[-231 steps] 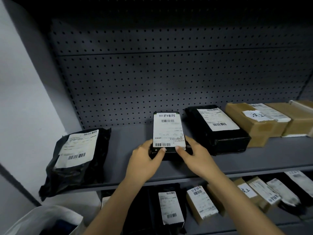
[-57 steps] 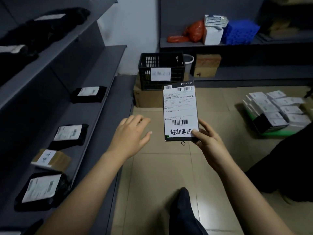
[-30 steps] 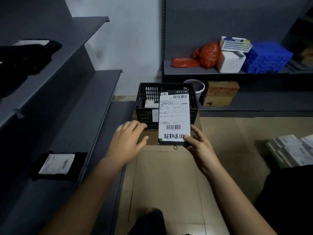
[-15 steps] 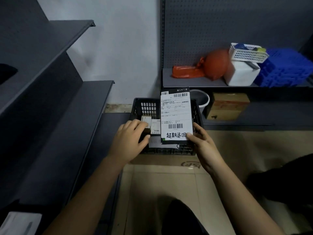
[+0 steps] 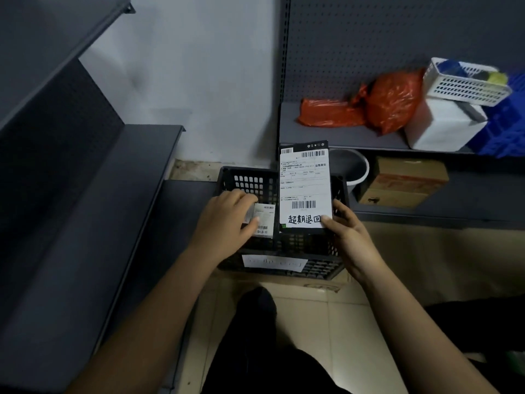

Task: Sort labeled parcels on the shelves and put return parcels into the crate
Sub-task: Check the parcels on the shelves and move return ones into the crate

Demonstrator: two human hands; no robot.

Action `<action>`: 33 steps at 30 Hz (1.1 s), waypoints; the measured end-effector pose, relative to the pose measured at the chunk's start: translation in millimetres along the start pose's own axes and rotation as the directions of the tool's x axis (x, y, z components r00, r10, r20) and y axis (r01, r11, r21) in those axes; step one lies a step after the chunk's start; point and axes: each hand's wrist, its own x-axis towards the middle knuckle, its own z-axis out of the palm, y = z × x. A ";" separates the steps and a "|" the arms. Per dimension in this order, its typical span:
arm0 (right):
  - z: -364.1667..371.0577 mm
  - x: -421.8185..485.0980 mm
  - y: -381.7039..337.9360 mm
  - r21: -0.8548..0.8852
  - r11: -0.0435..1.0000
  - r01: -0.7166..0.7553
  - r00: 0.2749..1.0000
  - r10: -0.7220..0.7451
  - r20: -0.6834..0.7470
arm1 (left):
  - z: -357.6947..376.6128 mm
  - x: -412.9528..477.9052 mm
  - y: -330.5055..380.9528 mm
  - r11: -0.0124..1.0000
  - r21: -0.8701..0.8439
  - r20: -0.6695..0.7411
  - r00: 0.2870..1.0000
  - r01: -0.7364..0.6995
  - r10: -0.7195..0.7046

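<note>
Right hand (image 5: 349, 240) pinches the parcel (image 5: 305, 183) over the crate (image 5: 321, 268), left hand (image 5: 224, 223) loose, looks empty, so just drop it in.

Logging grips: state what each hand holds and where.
Right hand pinches the labelled parcel by its lower right corner. Left hand, over the crate: cannot tell.

A single wide-angle camera is worn on the head, facing forward and tilted down. Both forearms enter from the near edge. The left hand (image 5: 224, 223) and the right hand (image 5: 352, 240), which grips a flat black parcel with a white label (image 5: 305, 189), sit at frame centre, close to the lens. Just beyond is a black plastic lattice crate (image 5: 318, 268). Grey metal shelves (image 5: 85, 223) run along the left, and a grey pegboard shelf unit (image 5: 397, 38) fills the far right.
</note>
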 end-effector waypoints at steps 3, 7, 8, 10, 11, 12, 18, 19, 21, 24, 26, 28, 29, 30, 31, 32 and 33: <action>7.5 32.6 -0.1 -0.009 1.000 -0.020 0.999 0.019 -0.035 | 13.4 32.5 -23.8 0.999 -0.002 0.021 0.999 -0.041 0.041; 22.0 74.0 2.9 0.000 0.998 -0.063 0.995 0.063 -0.072 | 33.2 75.2 -57.7 0.996 -0.021 0.038 0.995 -0.086 0.087; 25.5 84.4 4.5 0.007 0.997 -0.077 0.994 0.078 -0.076 | 39.6 85.0 -66.1 0.995 -0.020 0.045 0.994 -0.094 0.095; 30.6 103.1 9.6 0.024 0.994 -0.111 0.990 0.113 -0.081 | 54.6 101.7 -81.2 0.994 -0.027 0.068 0.992 -0.105 0.106; 32.4 112.1 13.6 0.036 0.991 -0.128 0.988 0.131 -0.084 | 63.1 108.6 -87.7 0.994 -0.031 0.083 0.990 -0.109 0.111; 33.0 120.3 18.6 0.046 0.988 -0.148 0.985 0.151 -0.087 | 72.6 114.1 -93.6 0.993 -0.035 0.096 0.989 -0.112 0.115; 18.3 164.9 63.4 0.041 0.962 -0.269 0.954 0.272 -0.130 | 141.3 119.5 -113.8 0.994 -0.107 0.236 0.971 -0.021 0.046; 13.4 171.2 72.9 0.037 0.955 -0.296 0.946 0.298 -0.130 | 156.2 116.5 -116.5 0.993 -0.114 0.264 0.964 -0.010 0.040; 3.7 185.4 93.2 0.043 0.935 -0.353 0.925 0.356 -0.136 | 187.6 110.1 -122.6 0.991 -0.133 0.310 0.950 0.012 0.030; -9.8 208.9 124.4 0.039 0.905 -0.423 0.892 0.424 -0.158 | 231.5 101.2 -127.8 0.986 -0.155 0.370 0.929 0.060 0.001; -17.2 228.0 144.9 0.024 0.887 -0.462 0.870 0.458 -0.185 | 257.2 97.7 -129.5 0.982 -0.164 0.398 0.917 0.096 -0.023; -25.0 248.0 164.9 0.015 0.868 -0.496 0.849 0.488 -0.203 | 282.8 96.9 -131.3 0.979 -0.168 0.414 0.910 0.111 -0.032; -28.5 258.1 174.6 0.013 0.858 -0.513 0.839 0.505 -0.201 | 295.3 97.0 -132.8 0.978 -0.168 0.423 0.906 0.120 -0.038; -31.8 268.8 184.5 0.015 0.847 -0.531 0.829 0.523 -0.198 | 307.6 97.8 -135.1 0.977 -0.167 0.434 0.900 0.131 -0.047; -34.9 279.6 194.3 0.018 0.835 -0.550 0.816 0.542 -0.200 | 320.1 98.6 -137.4 0.976 -0.165 0.445 0.894 0.145 -0.058; -36.9 289.6 202.9 0.013 0.824 -0.566 0.806 0.557 -0.203 | 332.3 99.2 -139.8 0.973 -0.160 0.457 0.886 0.164 -0.075; -38.5 299.8 211.9 0.003 0.815 -0.580 0.796 0.568 -0.209 | 344.1 100.0 -142.1 0.971 -0.155 0.466 0.880 0.184 -0.093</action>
